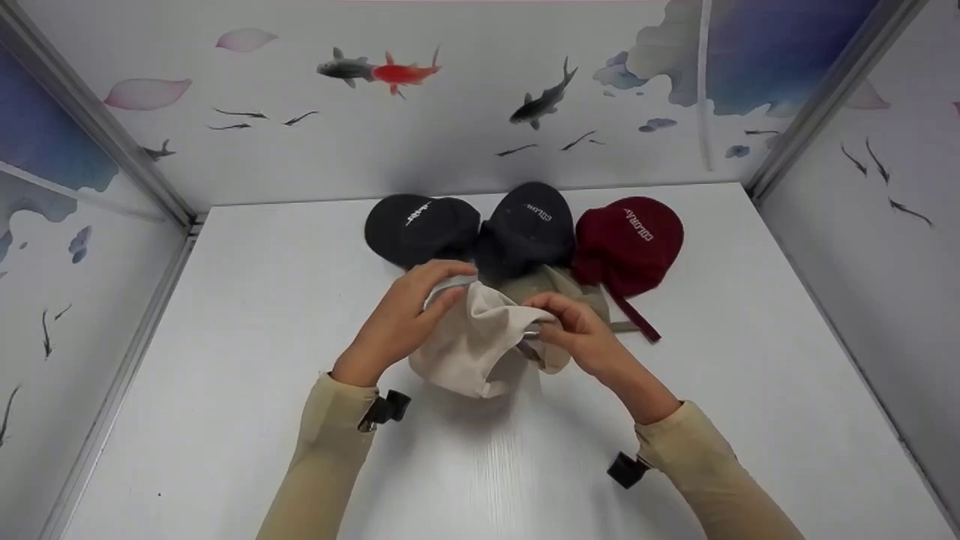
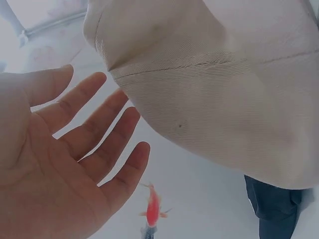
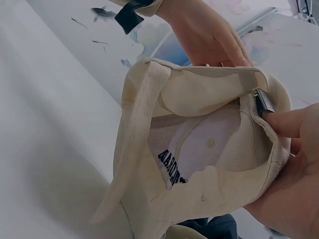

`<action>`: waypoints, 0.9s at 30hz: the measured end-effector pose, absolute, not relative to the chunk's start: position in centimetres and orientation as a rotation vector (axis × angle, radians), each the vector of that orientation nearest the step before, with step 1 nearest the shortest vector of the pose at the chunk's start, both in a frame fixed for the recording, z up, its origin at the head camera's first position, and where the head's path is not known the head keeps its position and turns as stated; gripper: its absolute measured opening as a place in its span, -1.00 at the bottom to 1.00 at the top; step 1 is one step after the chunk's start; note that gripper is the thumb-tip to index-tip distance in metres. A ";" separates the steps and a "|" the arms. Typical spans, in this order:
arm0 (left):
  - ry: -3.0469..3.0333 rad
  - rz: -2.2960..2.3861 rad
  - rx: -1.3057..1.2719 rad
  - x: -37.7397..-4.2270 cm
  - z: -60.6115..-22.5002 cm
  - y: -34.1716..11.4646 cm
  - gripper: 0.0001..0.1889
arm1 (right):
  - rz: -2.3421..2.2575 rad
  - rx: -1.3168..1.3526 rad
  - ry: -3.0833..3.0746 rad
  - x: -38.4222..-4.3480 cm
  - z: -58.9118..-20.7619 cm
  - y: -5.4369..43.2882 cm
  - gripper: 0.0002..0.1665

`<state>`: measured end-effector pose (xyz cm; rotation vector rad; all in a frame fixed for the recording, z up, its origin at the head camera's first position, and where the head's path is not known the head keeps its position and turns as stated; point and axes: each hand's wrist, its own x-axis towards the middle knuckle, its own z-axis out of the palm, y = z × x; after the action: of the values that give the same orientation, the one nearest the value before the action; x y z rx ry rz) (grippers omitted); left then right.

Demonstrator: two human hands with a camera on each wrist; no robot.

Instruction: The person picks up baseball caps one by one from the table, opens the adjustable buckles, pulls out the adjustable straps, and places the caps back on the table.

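A cream baseball cap (image 1: 457, 349) is held up over the table, its inside and black embroidered lettering visible in the right wrist view. The right hand (image 1: 585, 337) pinches the cap's rim by a metal strap buckle (image 3: 265, 102), with the thumb at the buckle. On the cap's other side is the left hand (image 1: 405, 315). Its fingers (image 2: 84, 134) are spread and loosely bent beside the fabric, not gripping it; whether the fingertips touch the cap cannot be told. Part of the left hand is hidden behind the cap in the right wrist view.
Behind the hands, a black cap (image 1: 394, 225), a dark navy cap (image 1: 529, 225) and a dark red cap (image 1: 637, 240) with a hanging strap lie side by side. An olive cap (image 1: 551, 281) is partly hidden by the cream one. Printed panels (image 1: 450, 150) enclose the white table (image 1: 247, 300).
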<state>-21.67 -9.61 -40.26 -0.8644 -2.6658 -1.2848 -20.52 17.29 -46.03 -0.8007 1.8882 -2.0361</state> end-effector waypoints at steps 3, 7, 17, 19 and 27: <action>-2.715 -1.236 -0.839 -22.0 -40.3 -9.1 -0.70 | -2.044 -0.840 1.857 -20.6 -46.1 17.2 -0.59; -2.765 -1.205 -0.809 -22.3 -40.5 -8.9 -0.72 | -2.062 -0.910 1.804 -20.6 -46.3 17.2 -0.51; -2.773 -1.227 -0.794 -22.0 -40.4 -9.2 -0.77 | -2.021 -0.920 1.822 -20.3 -46.0 17.0 -0.47; -2.776 -1.231 -0.786 -21.9 -40.4 -9.3 -0.77 | -2.012 -0.904 1.820 -20.3 -46.0 16.9 -0.48; -2.796 -1.221 -0.808 -21.6 -40.3 -9.9 -0.81 | -1.984 -0.882 1.839 -20.2 -46.1 17.0 -0.56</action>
<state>-21.61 -9.89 -40.31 -0.8081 -2.7963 -1.2212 -20.24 17.00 -46.12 -0.8817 1.8394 -1.9837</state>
